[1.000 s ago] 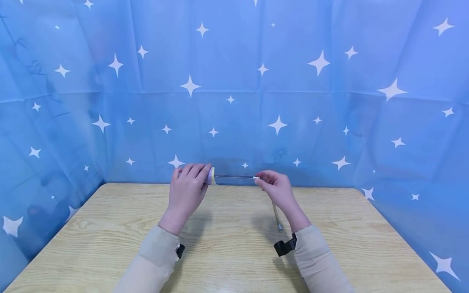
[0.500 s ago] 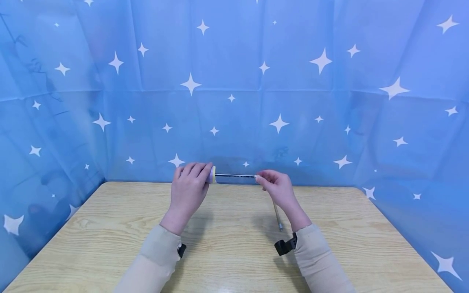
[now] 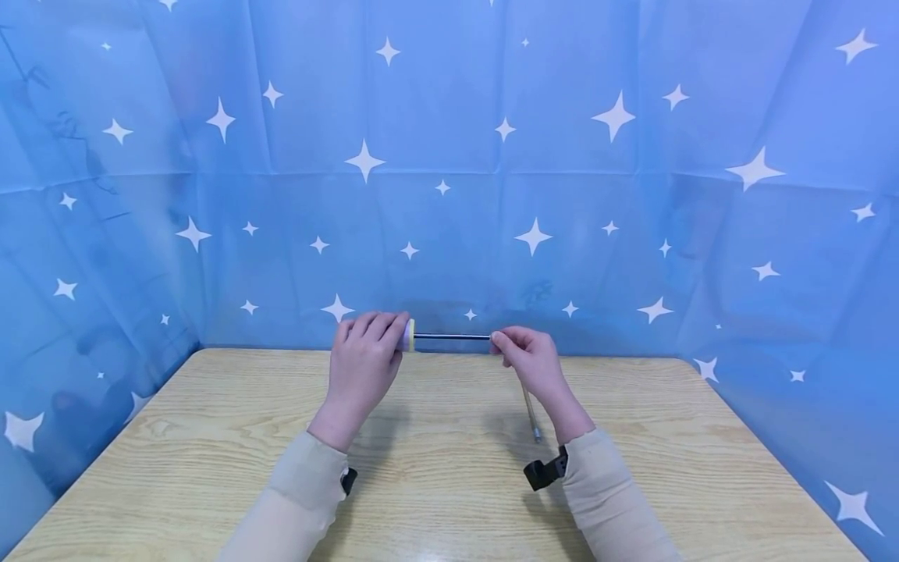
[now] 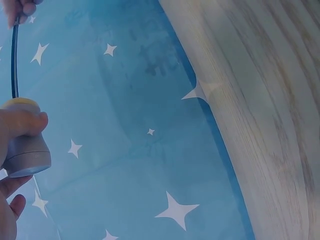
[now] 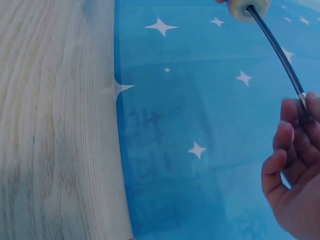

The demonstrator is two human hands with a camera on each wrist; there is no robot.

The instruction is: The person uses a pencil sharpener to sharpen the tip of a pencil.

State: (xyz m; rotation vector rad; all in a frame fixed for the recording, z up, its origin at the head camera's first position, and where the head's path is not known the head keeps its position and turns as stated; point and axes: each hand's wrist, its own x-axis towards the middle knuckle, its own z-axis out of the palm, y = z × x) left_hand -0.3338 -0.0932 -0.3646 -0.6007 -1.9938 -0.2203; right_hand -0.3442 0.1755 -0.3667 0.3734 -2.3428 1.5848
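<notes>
In the head view, my left hand (image 3: 365,367) is wrapped over a small lavender pencil sharpener (image 3: 405,336) with a yellow rim, held on its side above the table's far edge. Its rounded body (image 4: 29,157) shows between thumb and fingers in the left wrist view. A dark, striped pencil (image 3: 453,336) runs level from the hole in the sharpener's yellow end (image 5: 245,9) to my right hand (image 3: 531,359). Thumb and fingertips there pinch the pencil's outer end. Its other end is hidden inside the sharpener.
A gold-coloured pencil (image 3: 530,411) with a bluish end lies on the wood-grain table (image 3: 449,484), just below my right hand. Behind and at both sides hangs a blue curtain (image 3: 449,211) with white stars.
The pencil has turned about its length: its markings show differently along the shaft. My right fingertips now cover its pale end, which showed before. My left hand keeps its hold on the sharpener.
</notes>
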